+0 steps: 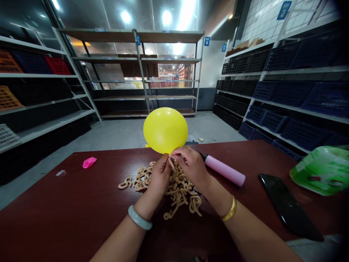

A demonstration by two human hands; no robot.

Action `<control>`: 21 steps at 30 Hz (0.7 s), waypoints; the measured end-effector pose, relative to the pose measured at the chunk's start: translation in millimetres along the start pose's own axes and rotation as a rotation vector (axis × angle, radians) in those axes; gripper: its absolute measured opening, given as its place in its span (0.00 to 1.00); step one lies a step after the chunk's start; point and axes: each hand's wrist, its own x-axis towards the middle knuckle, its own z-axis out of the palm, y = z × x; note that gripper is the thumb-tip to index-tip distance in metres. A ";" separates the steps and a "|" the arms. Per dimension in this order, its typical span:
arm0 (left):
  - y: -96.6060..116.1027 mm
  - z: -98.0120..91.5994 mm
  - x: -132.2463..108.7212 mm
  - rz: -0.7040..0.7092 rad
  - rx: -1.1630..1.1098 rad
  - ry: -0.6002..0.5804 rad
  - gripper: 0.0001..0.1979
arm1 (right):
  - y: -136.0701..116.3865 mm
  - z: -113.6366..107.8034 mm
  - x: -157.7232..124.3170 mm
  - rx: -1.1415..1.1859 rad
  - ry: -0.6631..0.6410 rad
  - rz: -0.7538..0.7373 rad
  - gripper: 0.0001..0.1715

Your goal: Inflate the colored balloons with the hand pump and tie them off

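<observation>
An inflated yellow balloon (165, 130) stands above the table, its neck pointing down towards me. My left hand (160, 173) is closed, with thumb and finger pinching the balloon's neck. Close against it, my right hand (191, 163) pinches a short beige band (171, 162) at the same neck; its fingertips partly hide the grip. Under both hands lies a tangled pile of beige bands (180, 191), looped and loose. A pink cylindrical balloon pump (225, 170) with a black end lies just right of my right hand.
The dark red table (68, 218) carries a limp pink balloon (89, 162) and a clear scrap (60, 173) at left. On the right are a black phone-like slab (289, 205) and a green plastic pouch (320, 171). Shelving racks (140, 69) and dark crates (293, 92) stand beyond.
</observation>
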 end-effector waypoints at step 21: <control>4.9 -0.3 2.0 0.083 0.164 -0.009 0.11 | -7.2 11.8 -4.9 -0.212 0.129 0.088 0.02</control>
